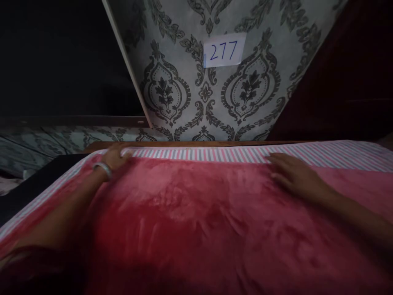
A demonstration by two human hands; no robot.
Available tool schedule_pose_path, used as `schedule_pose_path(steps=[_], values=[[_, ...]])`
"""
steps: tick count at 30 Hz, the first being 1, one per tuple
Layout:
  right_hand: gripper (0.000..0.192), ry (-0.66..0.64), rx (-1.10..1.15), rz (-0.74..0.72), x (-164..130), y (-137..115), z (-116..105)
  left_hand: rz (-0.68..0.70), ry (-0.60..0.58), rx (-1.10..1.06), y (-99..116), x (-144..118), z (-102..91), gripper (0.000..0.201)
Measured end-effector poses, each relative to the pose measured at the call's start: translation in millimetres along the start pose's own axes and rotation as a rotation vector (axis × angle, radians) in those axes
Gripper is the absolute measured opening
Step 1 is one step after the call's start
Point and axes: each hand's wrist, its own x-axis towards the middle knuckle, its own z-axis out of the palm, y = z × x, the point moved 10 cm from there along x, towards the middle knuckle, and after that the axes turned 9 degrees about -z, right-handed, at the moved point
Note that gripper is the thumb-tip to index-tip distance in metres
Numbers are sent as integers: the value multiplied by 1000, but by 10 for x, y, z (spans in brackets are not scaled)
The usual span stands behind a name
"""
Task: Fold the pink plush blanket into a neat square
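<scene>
Plush red blanket [190, 205] w/ striped hem [196, 154], L hand [114, 157] grip unclear, R hand [290, 172] grip loose, flat-fingered.

Wears a pale, silvery bangle [106, 169] around the wrist of the left hand [115, 157], left of centre in the frame; narrow, ring-shaped, too blurred for finer detail. Shows dark, reddish cloth [43, 268] beside the left forearm [72, 207], at lower left, too dim to identify surely as a sleeve. Is bare from the right hand [290, 172] along the visible forearm [346, 205], at right of the frame.
</scene>
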Motion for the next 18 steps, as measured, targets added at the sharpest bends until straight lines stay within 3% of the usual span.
schedule_pose_path(steps=[2,4,5,7,8,10,13,15,18], values=[[68,-25,139,-289,20,-958,-15,437,-105,-166,1060,-670,71,74],[68,-211,287,-563,-53,-1703,136,885,-234,-218,1919,-1477,204,66],[67,-278,327,-618,-71,-1852,209,1036,-296,-205,2185,-1778,301,65],[62,-305,325,-585,-6,-1701,316,1079,-358,-149,2421,-1915,499,70],[60,-302,272,-491,57,-1425,373,1016,-377,-101,2421,-1795,600,71],[60,-343,137,-229,105,-685,496,793,-346,-7,2220,-1333,711,65],[62,-361,-24,156,-135,272,493,435,-296,107,1633,-728,727,64],[70,-292,-70,128,-370,413,379,291,-231,149,1281,-620,647,68],[84,-217,-60,-9,-800,426,262,268,-212,164,976,-819,597,70]])
